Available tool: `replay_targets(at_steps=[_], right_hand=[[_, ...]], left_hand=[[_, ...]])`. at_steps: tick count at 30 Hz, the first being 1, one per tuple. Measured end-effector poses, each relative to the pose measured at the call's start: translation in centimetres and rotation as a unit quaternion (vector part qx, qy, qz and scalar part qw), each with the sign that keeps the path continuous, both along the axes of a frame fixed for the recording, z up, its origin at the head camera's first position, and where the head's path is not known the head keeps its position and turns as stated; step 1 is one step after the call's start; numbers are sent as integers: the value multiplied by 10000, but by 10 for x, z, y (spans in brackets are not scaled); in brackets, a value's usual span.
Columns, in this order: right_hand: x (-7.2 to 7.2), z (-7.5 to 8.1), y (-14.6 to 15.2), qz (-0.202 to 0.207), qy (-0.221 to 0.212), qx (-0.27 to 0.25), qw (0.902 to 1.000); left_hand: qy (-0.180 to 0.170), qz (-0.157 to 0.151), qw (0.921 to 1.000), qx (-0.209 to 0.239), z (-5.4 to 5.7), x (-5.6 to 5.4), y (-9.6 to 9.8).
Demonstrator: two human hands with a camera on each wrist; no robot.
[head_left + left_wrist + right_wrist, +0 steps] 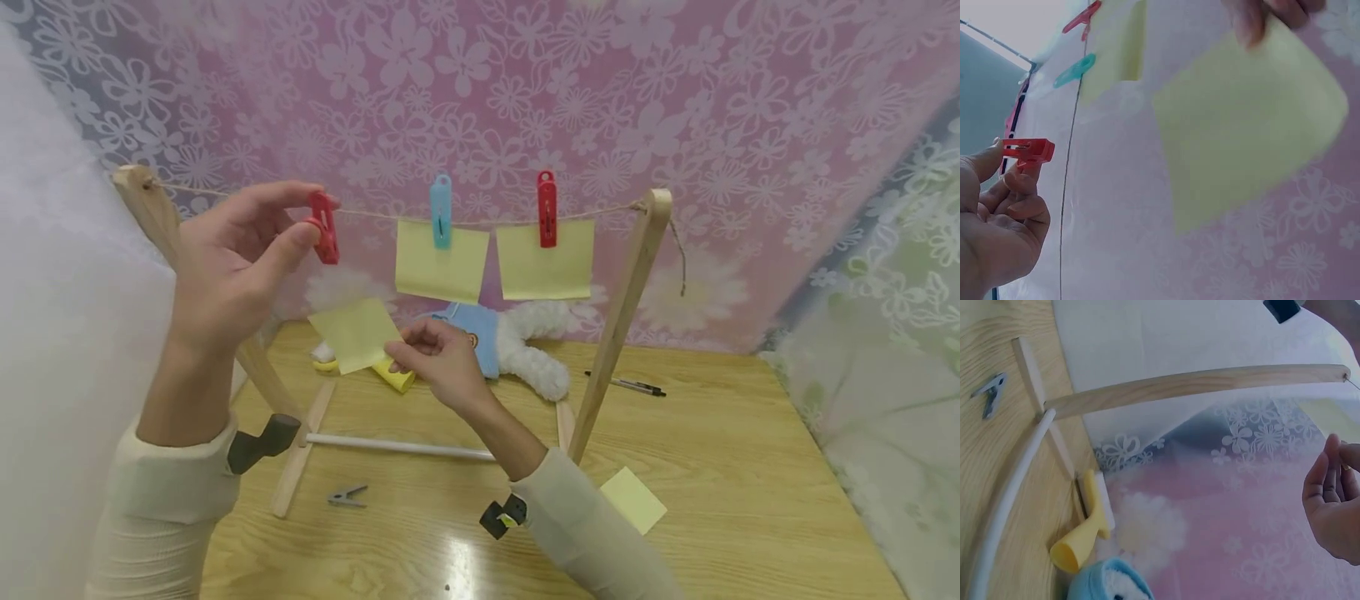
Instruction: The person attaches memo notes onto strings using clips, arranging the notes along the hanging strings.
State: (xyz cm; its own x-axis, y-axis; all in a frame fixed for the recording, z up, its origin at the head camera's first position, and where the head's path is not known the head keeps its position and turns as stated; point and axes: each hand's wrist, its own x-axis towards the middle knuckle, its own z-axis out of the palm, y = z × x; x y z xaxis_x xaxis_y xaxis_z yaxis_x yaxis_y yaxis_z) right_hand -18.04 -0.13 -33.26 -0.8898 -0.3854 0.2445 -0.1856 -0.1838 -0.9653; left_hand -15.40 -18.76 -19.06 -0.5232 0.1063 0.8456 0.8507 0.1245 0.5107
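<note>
My left hand (236,250) pinches a red clothespin (325,228) between thumb and fingers, close to the string (367,214). In the left wrist view that red clothespin (1029,150) is apart from the line. Lower and to the right, my right hand (442,358) holds a yellow paper sheet (356,335) by its corner, below the string. Two more yellow sheets hang from the string, one under a blue clothespin (441,212), the other under a red clothespin (547,210).
Wooden posts (618,325) carry the string, with a white rod (405,447) low between them. On the table lie a grey clothespin (347,497), a yellow sheet (633,500), a pen (637,387), a white plush toy (525,350) in blue and a yellow-handled tool (1088,525).
</note>
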Motion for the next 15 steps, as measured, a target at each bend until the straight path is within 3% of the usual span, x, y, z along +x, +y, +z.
replay_targets(at_steps=[4, 8, 15], right_hand=[[-4, 11, -13, -162, 14, -81, 9998], [-6, 19, -20, -251, -149, -491, 9984], [-9, 28, -28, -418, -546, -894, 9936]], left_hand=[[41, -181, 9989, 436, 13, -6, 8], [-255, -220, 9960, 831, 23, -11, 13], [-569, -413, 9899, 1230, 29, -20, 16]])
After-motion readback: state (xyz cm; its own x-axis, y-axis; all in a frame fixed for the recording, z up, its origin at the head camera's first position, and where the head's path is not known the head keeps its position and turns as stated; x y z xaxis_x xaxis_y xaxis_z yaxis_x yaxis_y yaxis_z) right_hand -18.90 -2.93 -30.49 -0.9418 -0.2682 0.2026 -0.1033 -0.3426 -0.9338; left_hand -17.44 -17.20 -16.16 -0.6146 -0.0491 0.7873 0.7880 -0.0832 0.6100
